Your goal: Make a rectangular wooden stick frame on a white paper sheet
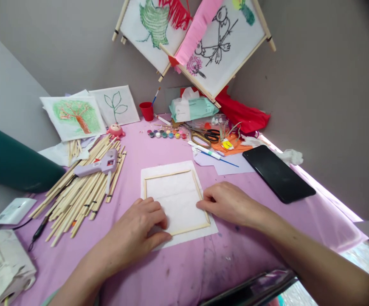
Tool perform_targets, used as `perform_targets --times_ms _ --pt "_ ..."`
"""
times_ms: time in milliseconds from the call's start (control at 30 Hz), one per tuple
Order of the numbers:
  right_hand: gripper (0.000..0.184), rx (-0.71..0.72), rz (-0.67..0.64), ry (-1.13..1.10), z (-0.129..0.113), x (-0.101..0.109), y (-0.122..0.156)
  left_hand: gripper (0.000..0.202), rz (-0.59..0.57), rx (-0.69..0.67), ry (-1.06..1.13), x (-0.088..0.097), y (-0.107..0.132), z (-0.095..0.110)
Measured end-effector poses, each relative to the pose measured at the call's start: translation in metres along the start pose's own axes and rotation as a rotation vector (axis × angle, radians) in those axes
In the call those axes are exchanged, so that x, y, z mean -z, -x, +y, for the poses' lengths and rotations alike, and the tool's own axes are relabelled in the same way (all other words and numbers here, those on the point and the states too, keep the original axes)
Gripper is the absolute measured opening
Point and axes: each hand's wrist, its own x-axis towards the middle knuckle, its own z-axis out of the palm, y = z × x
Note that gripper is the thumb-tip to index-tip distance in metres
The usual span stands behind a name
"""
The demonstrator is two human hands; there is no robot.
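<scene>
A square frame of thin wooden sticks [190,229] lies flat on a sheet of white paper [171,195] in front of me. My left hand [147,223] is at the frame's near left corner, with curled fingers over the left stick and the thumb along the near one. That corner is hidden under it. At the right side, my right hand [224,202] has its fingers closed at the right stick, thumb tip just inside the frame. A faint line crosses the paper inside the frame.
Left lies a heap of wooden sticks [85,199] with a glue gun [98,165] on top. A black phone [278,174] rests at the right. Behind are scissors [203,138], paint pots [168,134], a red cup [146,111] and a wipes pack [192,107]. Framed drawings [229,46] hang above.
</scene>
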Motion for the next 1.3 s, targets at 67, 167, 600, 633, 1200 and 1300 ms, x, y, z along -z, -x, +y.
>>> perform_targets --times_ms 67,167,600,633,1200,1300 --pt "0.033 0.008 -0.002 0.005 -0.0002 -0.0002 0.0002 0.015 -0.002 -0.005 -0.001 0.0000 -0.0002 -0.0002" --pt "0.031 0.011 -0.005 0.032 -0.0004 -0.0008 0.0001 0.014 0.011 -0.019 -0.001 -0.0002 -0.0006 -0.0007" --pt "0.032 0.044 -0.016 0.076 0.0032 -0.0057 -0.0012 0.013 0.002 -0.010 -0.015 -0.0011 -0.0022 0.0040" --pt "0.033 0.043 -0.018 0.076 0.0030 -0.0057 -0.0012 0.014 0.005 -0.011 -0.013 -0.0015 -0.0024 0.0037" --pt "0.032 0.037 -0.004 0.066 0.0022 -0.0065 0.0006 0.012 0.006 0.015 -0.022 -0.0007 -0.0024 0.0032" --pt "0.033 0.037 -0.007 0.066 0.0017 -0.0065 -0.0001 0.012 0.001 0.017 -0.023 -0.0007 -0.0020 0.0034"
